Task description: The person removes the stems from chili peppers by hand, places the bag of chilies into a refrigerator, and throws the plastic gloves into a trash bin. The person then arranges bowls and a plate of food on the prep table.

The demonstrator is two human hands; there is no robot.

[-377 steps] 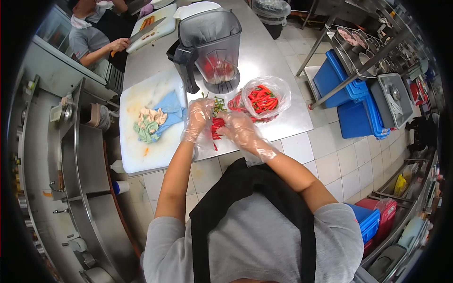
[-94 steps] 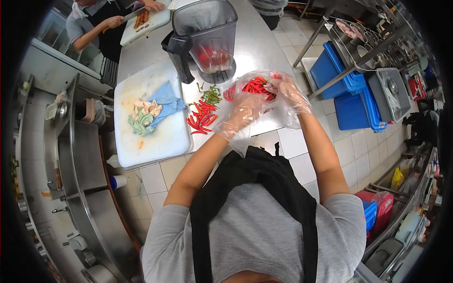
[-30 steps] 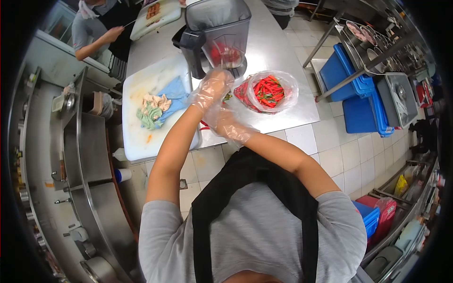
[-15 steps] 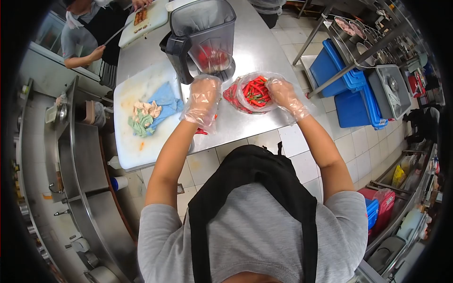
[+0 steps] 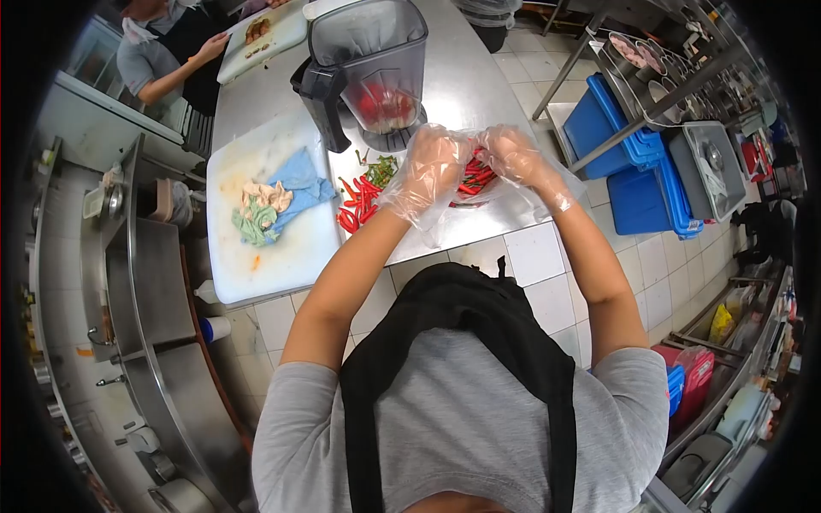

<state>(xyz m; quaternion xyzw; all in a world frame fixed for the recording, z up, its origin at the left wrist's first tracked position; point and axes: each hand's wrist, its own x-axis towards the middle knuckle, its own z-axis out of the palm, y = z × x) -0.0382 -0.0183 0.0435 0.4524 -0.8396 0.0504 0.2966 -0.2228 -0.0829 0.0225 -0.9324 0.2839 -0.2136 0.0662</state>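
Note:
Both my hands wear clear plastic gloves and meet above a clear plastic bag of red chillies [image 5: 475, 181]. My left hand [image 5: 436, 162] is closed at the bag's left side, its fingertips close to those of my right hand. My right hand [image 5: 513, 156] is closed over the bag's upper right. Whatever the fingertips pinch is hidden by gloves and glare. Left of my left hand lie loose red chillies [image 5: 359, 202] beside a small heap of green stems [image 5: 381, 170]. Beyond them stands a dark blender jug [image 5: 368, 56] with red pieces at its bottom.
A white cutting board [image 5: 282, 269] with a blue cloth [image 5: 306, 186] and crumpled gloves [image 5: 256, 214] lies to the left. Across the metal table, a co-worker [image 5: 175, 64] stands at another board [image 5: 282, 43]. Blue bins [image 5: 637, 201] stand at the right.
My left hand has moved right, from beside the jug's base to the bag, uncovering the loose chillies and stems. My right hand stays near the bag. The co-worker's arm has shifted.

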